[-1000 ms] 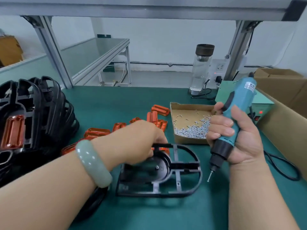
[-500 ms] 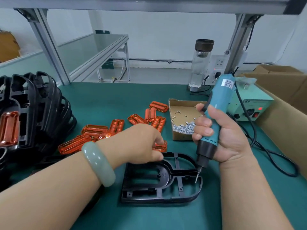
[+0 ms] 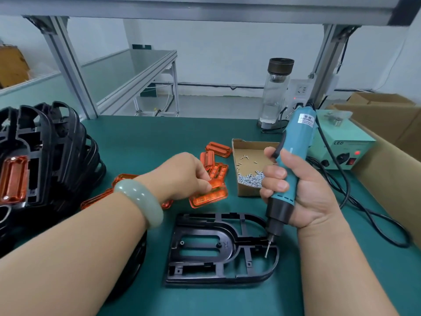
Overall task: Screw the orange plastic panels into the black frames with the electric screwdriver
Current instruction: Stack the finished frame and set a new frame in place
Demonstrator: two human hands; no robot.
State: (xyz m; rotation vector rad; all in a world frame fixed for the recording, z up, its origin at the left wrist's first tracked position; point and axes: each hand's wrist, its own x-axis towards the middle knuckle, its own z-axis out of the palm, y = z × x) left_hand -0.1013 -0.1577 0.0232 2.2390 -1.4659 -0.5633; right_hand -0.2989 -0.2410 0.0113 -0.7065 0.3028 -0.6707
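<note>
Head view: on a green bench (image 3: 145,142), a worker's left hand (image 3: 182,176) pinches an orange panel (image 3: 208,198) with curled fingertips, just beyond the black frame (image 3: 229,244) lying flat. The right hand (image 3: 305,192) wraps its fingers round the electric screwdriver (image 3: 293,160), bit over the frame's right end.
</note>
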